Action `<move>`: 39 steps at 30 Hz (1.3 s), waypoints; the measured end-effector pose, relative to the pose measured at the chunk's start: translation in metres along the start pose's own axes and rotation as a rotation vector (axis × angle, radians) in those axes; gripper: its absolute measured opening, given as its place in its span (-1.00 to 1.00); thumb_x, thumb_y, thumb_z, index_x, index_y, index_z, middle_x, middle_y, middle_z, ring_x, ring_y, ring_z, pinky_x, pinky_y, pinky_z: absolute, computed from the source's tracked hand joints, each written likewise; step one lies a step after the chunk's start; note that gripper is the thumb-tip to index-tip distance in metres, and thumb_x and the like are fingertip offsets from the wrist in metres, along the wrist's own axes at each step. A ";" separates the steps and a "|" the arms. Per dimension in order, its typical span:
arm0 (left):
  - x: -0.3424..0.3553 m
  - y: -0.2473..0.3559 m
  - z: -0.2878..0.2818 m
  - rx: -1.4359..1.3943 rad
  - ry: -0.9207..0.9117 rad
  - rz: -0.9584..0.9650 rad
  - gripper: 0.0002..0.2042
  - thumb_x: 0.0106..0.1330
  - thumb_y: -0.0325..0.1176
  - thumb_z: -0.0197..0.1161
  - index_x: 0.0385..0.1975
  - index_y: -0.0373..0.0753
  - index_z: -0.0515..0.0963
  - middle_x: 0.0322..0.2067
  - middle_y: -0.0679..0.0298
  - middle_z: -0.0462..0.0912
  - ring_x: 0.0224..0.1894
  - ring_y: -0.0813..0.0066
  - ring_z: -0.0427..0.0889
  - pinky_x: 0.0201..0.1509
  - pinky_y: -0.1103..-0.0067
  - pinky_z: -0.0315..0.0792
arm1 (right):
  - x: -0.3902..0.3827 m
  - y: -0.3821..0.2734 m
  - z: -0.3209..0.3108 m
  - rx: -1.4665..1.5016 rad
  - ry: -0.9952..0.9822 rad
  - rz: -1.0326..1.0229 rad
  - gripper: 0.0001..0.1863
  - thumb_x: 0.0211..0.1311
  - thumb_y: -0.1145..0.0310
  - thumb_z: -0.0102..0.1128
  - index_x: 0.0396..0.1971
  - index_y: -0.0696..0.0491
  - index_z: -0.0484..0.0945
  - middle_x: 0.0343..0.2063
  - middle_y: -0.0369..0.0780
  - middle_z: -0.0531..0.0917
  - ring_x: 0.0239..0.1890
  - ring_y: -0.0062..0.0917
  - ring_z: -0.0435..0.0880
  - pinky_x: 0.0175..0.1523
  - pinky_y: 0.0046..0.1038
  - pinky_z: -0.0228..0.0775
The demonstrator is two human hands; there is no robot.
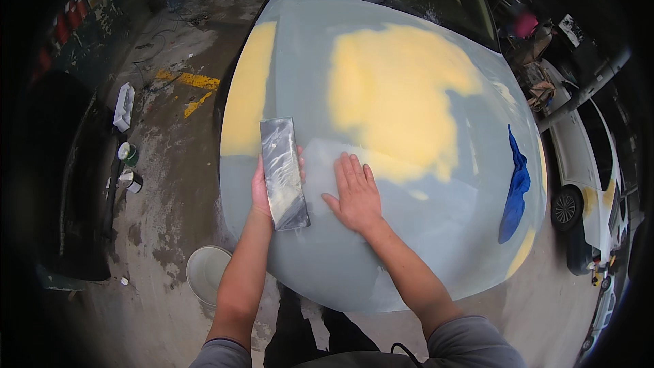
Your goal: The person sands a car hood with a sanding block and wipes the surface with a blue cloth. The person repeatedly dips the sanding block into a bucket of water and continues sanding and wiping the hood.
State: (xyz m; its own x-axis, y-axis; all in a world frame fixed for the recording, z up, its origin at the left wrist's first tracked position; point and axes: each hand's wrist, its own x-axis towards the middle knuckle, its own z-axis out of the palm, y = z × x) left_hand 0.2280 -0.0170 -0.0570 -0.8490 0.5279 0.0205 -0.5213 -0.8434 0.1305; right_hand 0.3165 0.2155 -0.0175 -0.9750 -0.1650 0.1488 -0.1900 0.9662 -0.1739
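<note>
Car hood (300, 82) fills most of the view, grey with yellow patches (395, 95); broad and likely stiff, so treat it as your fixed base; expect it to feel smooth, maybe slick where it shines. White bucket (199, 259) stands on the floor near your left forearm, outside the hood's edge; crumpled blue cloth (516, 187) lies on the hood well off to the right, looks soft and limp, easy to pinch anywhere.

Long flat grey block (281, 177) is in your left hand (259, 194), over the hood's near left part; whether it touches the hood, can't tell; your left fingers are wrapped on it from below, showing at both long edges, streaky face up; it's probably light and stiff, but that glossy face could slide, so grip it by the long edges around mid-length.

Right hand (359, 197) lies palm down on the hood, just below the big yellow patch; fingers spread flat, grasping nothing; thumb out toward the block, apart from it.
</note>
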 end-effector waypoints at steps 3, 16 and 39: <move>-0.011 -0.017 0.011 0.055 0.047 0.065 -0.28 0.76 0.19 -0.07 0.60 -0.31 0.33 0.44 -0.03 0.54 0.29 0.03 0.65 0.38 0.14 0.63 | -0.066 -0.008 -0.011 0.056 -0.020 -0.044 -0.08 0.53 -0.09 0.27 0.65 0.18 0.24 0.71 0.00 0.18 0.76 -0.13 0.12 0.77 0.01 -0.06; -0.023 -0.289 0.145 0.450 0.094 -0.220 -0.26 0.80 0.25 -0.30 0.58 -0.29 0.38 0.43 0.07 0.60 0.41 0.16 0.63 0.48 0.21 0.58 | -0.207 0.130 -0.099 1.909 -0.041 0.692 -0.57 0.78 -0.01 0.09 0.21 0.05 0.57 0.11 -0.23 0.75 0.08 -0.43 0.79 0.19 -0.24 0.69; 0.152 -0.688 0.194 2.585 -1.375 -0.145 -0.03 0.06 0.26 0.68 0.54 0.16 0.49 0.71 -0.01 0.12 0.75 -0.33 -0.07 0.73 -0.16 0.00 | -0.525 0.287 -0.145 2.362 1.018 0.394 -0.12 0.58 -0.24 0.23 0.60 0.10 0.32 0.38 0.11 0.52 0.29 -0.02 0.61 0.34 0.14 0.61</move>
State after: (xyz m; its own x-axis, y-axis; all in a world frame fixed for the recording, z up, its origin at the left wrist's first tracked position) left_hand 0.4742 0.6632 0.0492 -0.0425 0.9955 -0.0849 0.9886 0.0541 0.1402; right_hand 0.7902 0.6081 -0.0043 -0.8025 0.5911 -0.0810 -0.5251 -0.7643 -0.3744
